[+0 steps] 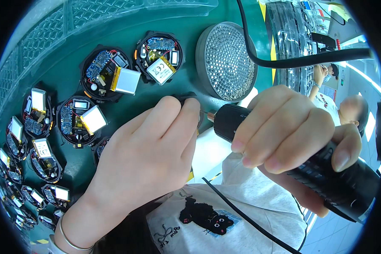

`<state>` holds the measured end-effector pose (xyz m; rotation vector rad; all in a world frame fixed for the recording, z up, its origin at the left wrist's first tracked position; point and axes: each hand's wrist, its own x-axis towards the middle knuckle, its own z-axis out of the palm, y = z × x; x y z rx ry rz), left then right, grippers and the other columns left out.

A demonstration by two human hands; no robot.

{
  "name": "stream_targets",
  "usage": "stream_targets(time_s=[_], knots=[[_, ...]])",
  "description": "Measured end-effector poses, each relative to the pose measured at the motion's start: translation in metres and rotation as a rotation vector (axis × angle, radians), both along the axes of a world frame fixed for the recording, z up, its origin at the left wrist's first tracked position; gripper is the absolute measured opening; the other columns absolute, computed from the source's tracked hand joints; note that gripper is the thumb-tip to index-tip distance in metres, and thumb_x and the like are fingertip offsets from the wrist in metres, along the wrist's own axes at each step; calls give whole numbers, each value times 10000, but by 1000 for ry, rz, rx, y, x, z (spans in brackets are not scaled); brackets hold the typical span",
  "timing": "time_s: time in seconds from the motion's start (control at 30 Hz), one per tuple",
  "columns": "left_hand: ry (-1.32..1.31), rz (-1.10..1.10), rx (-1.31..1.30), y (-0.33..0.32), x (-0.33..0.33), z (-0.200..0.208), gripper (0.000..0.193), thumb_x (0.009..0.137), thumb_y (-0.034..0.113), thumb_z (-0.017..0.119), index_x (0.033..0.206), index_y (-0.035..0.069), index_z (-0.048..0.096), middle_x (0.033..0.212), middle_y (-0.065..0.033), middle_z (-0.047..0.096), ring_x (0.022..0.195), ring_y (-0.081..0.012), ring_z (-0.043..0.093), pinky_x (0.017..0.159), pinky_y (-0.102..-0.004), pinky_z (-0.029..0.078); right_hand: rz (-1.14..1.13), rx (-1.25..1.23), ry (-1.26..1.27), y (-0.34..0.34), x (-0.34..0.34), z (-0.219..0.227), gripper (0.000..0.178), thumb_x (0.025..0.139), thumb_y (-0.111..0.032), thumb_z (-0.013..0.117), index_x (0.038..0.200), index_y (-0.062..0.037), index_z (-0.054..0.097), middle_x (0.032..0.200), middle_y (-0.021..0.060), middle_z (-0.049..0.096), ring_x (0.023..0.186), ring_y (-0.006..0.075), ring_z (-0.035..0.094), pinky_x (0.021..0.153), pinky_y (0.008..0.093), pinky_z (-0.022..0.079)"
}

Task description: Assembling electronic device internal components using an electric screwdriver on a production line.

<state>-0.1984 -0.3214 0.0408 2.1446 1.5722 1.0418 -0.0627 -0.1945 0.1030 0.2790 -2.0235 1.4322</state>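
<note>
Curled tight in left hand (152,148): a dark part (187,97), mostly covered by fingers, up between open round units (78,120) and a grey dish (204,82) of small shiny pieces. Wrapped firmly in right hand (288,127): a black screwdriver (226,122), bit pointing at dark part; touching or just short, cannot tell. Progress, by judgement: mid-step on one piece. Toward left edge of green surface (188,25), many open round units, boards and pale packs exposed; finished or waiting, cannot tell. Along far left edge, a ridged clear tray (42,46). Toward right edge, a yellow strip (273,55), then stacked clear trays (290,34). Tight beside left hand. Likely freer, a green gap between units and dish. Possible snag: black cable (292,63) crossing above right hand.
</note>
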Motion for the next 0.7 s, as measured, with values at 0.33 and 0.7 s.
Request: stream_targets(time_s=[0.33,0.7], knots=[[-201,1,-204,1,-9,21,362,782,9,662,1134,-8,577,1262,-178,531,1170,-349,544,900,-392,513,-114,-194,262,36,26,2,678,841,-588,621,1139,-20,402,850,82,553,621,162,619,538,306,541],[11,47,-93,7,5,12,335,696,1,735,959,-118,566,1162,-220,520,1045,-367,585,813,-394,546,-122,-58,126,45,34,-1,841,790,-717,570,1247,-50,337,975,133,557,635,222,630,496,352,538]])
